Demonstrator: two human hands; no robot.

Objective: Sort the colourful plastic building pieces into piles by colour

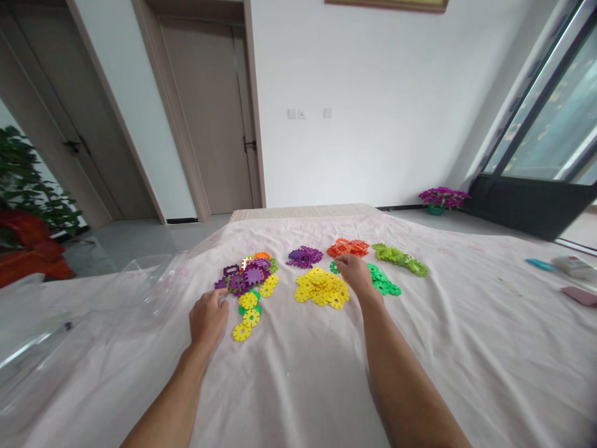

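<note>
My right hand [355,274] is closed in a pinch, with a green notched disc [334,267] at its fingertips. It hangs over the space between a heap of yellow notched discs [321,289] and a green heap [383,280]. My left hand [209,316] rests on the cloth with thumb and forefinger slightly apart, the forefinger touching the edge of a mixed pile [252,277]. That pile has purple, orange, lime and white plastic pieces. Some yellow discs [250,318] trail from it toward me, with green ones partly under them.
Behind lie purple [304,256], orange [347,247] and lime [401,259] heaps. A clear plastic container [135,292] stands at left. On the right are a blue item [540,264], a whitish box [574,267] and a dark pink flat item [579,295]. A pale, wrinkled cloth [289,386] covers the surface.
</note>
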